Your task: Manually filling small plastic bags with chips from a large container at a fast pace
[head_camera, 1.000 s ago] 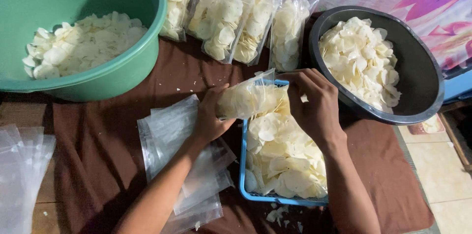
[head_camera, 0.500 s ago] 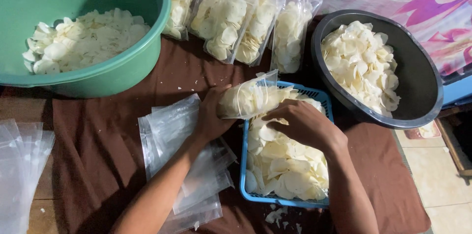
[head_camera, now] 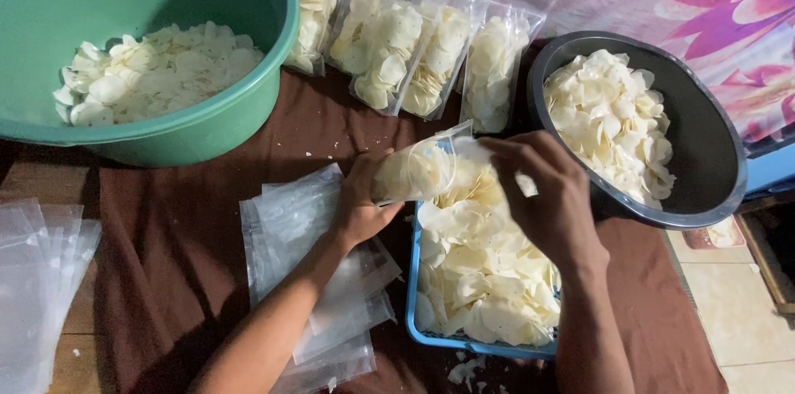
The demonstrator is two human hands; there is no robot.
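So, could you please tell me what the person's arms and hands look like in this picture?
Both forearms are bare, with no sleeves in view. The left hand and right hand wear no gloves, and no rings, watch or bracelets show on either.

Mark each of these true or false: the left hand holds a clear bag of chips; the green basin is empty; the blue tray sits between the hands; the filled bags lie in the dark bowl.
The left hand holds a clear bag of chips: true.
The green basin is empty: false, it holds pale chips.
The blue tray of chips lies below the hands, the right hand over it: true.
The filled bags lie in the dark bowl: false, they lie on the brown cloth beside it.
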